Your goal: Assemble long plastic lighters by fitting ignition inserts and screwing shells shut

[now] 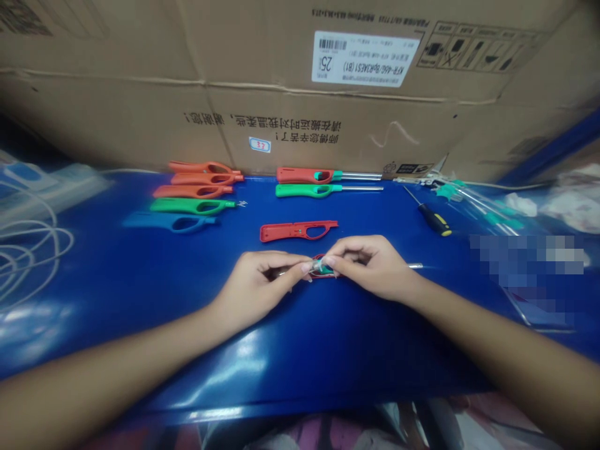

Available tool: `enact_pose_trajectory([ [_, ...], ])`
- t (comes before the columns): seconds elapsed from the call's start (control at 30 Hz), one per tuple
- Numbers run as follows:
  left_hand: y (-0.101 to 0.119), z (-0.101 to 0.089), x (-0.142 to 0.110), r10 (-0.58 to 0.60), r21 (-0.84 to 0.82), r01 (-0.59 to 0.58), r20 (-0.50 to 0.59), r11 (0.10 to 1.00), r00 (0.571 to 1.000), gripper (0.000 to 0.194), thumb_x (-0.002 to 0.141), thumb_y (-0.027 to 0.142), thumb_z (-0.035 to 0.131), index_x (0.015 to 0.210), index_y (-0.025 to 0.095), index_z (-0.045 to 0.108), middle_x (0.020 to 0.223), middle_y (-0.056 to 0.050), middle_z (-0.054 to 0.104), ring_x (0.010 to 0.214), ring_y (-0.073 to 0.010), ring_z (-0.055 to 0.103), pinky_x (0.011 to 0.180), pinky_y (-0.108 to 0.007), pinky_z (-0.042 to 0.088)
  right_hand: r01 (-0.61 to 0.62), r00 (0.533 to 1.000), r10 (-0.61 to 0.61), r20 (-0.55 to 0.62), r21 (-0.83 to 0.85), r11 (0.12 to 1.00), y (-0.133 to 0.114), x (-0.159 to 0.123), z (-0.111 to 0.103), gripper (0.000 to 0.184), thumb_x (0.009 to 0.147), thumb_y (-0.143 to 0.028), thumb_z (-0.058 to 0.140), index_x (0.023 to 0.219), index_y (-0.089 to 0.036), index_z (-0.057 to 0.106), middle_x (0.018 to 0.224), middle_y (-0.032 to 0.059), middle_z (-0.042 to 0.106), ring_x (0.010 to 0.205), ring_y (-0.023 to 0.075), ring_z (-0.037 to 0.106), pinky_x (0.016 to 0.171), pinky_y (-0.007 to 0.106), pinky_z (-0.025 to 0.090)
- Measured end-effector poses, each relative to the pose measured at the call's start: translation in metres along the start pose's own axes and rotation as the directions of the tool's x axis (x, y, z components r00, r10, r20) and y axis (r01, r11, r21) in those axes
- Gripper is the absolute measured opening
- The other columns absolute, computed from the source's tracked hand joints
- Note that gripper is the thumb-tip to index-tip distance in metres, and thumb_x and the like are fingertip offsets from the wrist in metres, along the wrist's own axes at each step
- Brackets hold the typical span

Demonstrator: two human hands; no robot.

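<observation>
My left hand [269, 278] is closed, thumb and fingers pinching a small pale lighter part [317, 265] whose exact kind is unclear. From the other side, my right hand [370, 265] pinches close to that part; what sits between its fingertips is hidden. Under both hands lies a red lighter [323, 275] with a green piece inside, mostly covered by the fingers. Its metal tube [415, 266] sticks out past my right hand. Just behind, a loose red half shell [300, 232] rests with its inside facing up.
Several orange, green and blue lighter handles [194, 190] are lined up at the back left. Red and green lighters with tubes [307, 190] lie behind the half shell. A screwdriver [434, 219], tubes with green parts [487, 206] and white cable [51, 250] flank them. Cardboard [187, 112] walls the back.
</observation>
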State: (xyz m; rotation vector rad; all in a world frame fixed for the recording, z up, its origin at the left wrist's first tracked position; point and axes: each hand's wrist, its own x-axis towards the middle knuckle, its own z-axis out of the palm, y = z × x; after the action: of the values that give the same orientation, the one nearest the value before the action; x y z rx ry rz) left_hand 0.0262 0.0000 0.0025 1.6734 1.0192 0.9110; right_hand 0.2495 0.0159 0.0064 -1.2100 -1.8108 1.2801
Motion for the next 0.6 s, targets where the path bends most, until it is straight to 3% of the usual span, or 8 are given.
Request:
enact_pose_trajectory([
  [0.23,0.002,-0.006,0.002,-0.012,0.046,0.01,0.044,0.999,0.999,0.02,0.092,0.03,0.067,0.097,0.016,0.081,0.086,-0.005,0.08,0.066,-0.0135,0.069,0.062,-0.021,0.054,0.055,0.998,-0.054,0.023,-0.051,0.997,-0.002,-0.001,-0.001,0.024,0.088,-0.037,0.064,0.087,-0.014,0.074,0.074,0.0049,0.07,0.057,0.0106,0.054,0.053,0.024,0.041],
  [0.4,0.011,-0.021,0.005,0.117,0.308,-0.144,0.106,0.94,0.988,0.019,0.093,0.029,0.064,0.096,0.022,0.082,0.091,-0.005,0.077,0.085,-0.0184,0.068,0.078,-0.029,0.052,0.121,0.993,-0.12,0.017,-0.11,0.986,-0.003,-0.002,-0.003,0.021,0.093,-0.035,0.062,0.092,-0.017,0.073,0.089,0.0063,0.069,0.072,0.0142,0.061,0.061,0.026,0.046],
  [0.5,0.014,-0.026,0.006,0.125,0.441,-0.176,0.143,0.88,0.982,0.018,0.092,0.028,0.064,0.092,0.023,0.082,0.086,-0.005,0.072,0.081,-0.0178,0.065,0.07,-0.028,0.05,0.115,0.993,-0.115,0.007,-0.089,0.989,-0.003,-0.002,-0.003,0.021,0.094,-0.036,0.061,0.092,-0.018,0.072,0.094,0.0069,0.069,0.08,0.0167,0.063,0.067,0.028,0.049],
  [0.6,0.014,-0.027,0.007,0.074,0.482,-0.162,0.196,0.861,0.978,0.018,0.091,0.026,0.064,0.092,0.022,0.082,0.083,-0.005,0.071,0.077,-0.017,0.064,0.064,-0.026,0.047,0.132,0.991,-0.13,0.025,-0.134,0.982,-0.005,-0.002,-0.004,0.02,0.095,-0.033,0.06,0.092,-0.018,0.072,0.091,0.0062,0.068,0.077,0.0155,0.061,0.065,0.028,0.047],
])
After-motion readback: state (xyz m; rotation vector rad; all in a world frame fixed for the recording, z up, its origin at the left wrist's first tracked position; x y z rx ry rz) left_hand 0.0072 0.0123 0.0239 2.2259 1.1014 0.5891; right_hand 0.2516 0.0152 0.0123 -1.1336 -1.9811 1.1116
